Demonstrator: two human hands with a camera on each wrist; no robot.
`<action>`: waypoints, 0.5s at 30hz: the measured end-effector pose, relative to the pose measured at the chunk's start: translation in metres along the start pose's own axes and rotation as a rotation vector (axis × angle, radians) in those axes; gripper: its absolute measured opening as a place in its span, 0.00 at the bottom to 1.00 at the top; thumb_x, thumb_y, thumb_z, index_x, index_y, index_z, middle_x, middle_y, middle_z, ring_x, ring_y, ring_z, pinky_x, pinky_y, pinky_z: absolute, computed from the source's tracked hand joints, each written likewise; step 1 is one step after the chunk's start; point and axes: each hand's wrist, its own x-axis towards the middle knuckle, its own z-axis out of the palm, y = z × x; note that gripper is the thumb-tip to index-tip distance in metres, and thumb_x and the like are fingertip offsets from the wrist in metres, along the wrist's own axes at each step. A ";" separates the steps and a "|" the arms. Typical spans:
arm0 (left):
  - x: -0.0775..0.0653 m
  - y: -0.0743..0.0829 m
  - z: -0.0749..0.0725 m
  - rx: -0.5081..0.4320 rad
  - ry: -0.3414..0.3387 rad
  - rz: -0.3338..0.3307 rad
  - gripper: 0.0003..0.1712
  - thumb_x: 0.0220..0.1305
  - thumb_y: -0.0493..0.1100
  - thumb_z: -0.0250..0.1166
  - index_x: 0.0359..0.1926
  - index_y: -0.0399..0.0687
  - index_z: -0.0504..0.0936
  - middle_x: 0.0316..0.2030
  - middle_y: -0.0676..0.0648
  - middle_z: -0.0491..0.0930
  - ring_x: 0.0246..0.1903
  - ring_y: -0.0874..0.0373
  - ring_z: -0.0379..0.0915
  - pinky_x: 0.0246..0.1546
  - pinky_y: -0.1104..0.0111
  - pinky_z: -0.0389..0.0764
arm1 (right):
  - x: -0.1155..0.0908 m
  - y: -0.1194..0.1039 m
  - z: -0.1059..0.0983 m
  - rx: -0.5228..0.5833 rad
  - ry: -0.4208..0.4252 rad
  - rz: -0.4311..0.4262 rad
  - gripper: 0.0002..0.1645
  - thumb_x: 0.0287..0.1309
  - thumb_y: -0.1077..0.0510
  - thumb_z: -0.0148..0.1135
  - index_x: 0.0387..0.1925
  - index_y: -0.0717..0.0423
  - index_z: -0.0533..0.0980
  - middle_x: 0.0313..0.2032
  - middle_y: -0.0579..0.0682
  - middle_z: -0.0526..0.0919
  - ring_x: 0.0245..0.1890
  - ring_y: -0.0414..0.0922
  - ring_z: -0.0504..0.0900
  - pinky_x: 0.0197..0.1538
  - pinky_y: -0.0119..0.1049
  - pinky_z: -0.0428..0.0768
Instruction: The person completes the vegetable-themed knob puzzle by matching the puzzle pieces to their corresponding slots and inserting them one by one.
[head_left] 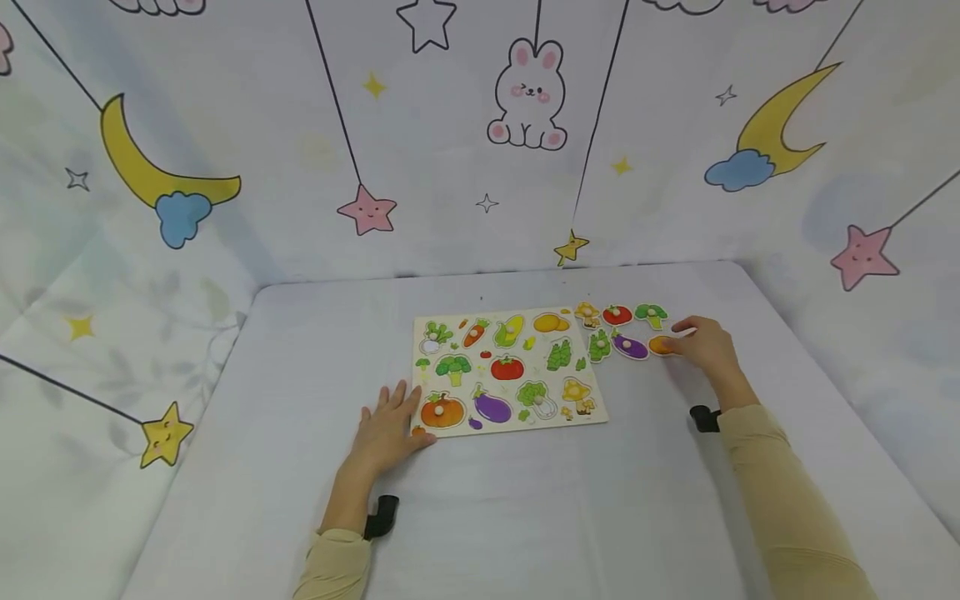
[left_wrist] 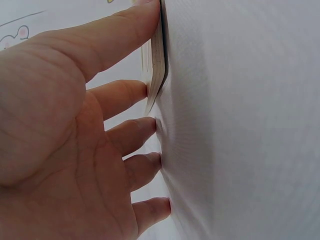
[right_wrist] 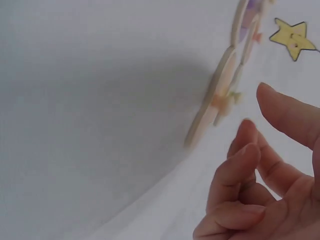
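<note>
A vegetable puzzle board (head_left: 467,429) lies on the white table. My left hand (head_left: 387,432) rests at its near left corner, fingers spread and thumb on the near edge; in the left wrist view the thumb (left_wrist: 112,42) touches the board's side (left_wrist: 158,55). At the board's right, my right hand (head_left: 705,346) hovers beside an orange-brown oval knobbed piece (head_left: 662,345). The right wrist view has thumb and forefinger apart, a small gap from that piece's knob (right_wrist: 220,102). Left of it lies an eggplant piece (head_left: 630,345).
Around them lie an asparagus piece (head_left: 599,346), a mushroom piece (head_left: 588,314), a tomato piece (head_left: 617,315) and a broccoli piece (head_left: 651,314). A knobbed pumpkin piece (head_left: 450,411) and carrot piece (head_left: 476,333) sit on the board. A patterned cloth (head_left: 450,242) hangs behind the table.
</note>
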 end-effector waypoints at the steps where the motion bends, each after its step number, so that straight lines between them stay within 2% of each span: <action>1: 0.000 -0.001 0.000 0.000 0.002 0.002 0.49 0.58 0.55 0.70 0.74 0.45 0.59 0.76 0.38 0.48 0.75 0.34 0.36 0.68 0.32 0.42 | 0.003 0.003 -0.001 -0.007 -0.007 0.019 0.29 0.62 0.51 0.62 0.56 0.67 0.70 0.52 0.72 0.74 0.46 0.63 0.73 0.45 0.51 0.77; 5: 0.000 -0.002 0.002 -0.004 0.008 0.005 0.49 0.57 0.55 0.70 0.74 0.46 0.59 0.76 0.37 0.48 0.75 0.34 0.37 0.68 0.32 0.42 | 0.012 0.013 0.000 -0.023 -0.056 0.080 0.29 0.60 0.51 0.63 0.55 0.67 0.69 0.54 0.71 0.71 0.49 0.64 0.69 0.51 0.56 0.74; 9: 0.001 -0.003 0.003 -0.008 0.009 0.006 0.49 0.57 0.55 0.70 0.74 0.46 0.59 0.76 0.38 0.48 0.75 0.34 0.36 0.69 0.32 0.42 | 0.020 0.017 0.003 -0.016 -0.086 0.096 0.26 0.59 0.54 0.63 0.53 0.67 0.70 0.56 0.71 0.69 0.50 0.63 0.67 0.54 0.58 0.72; 15: 0.000 -0.002 0.002 -0.007 0.008 0.000 0.49 0.57 0.55 0.70 0.74 0.46 0.59 0.76 0.38 0.48 0.75 0.34 0.36 0.69 0.33 0.41 | 0.023 0.014 0.006 0.005 -0.070 0.115 0.22 0.61 0.56 0.61 0.51 0.67 0.72 0.54 0.70 0.70 0.49 0.62 0.68 0.52 0.54 0.73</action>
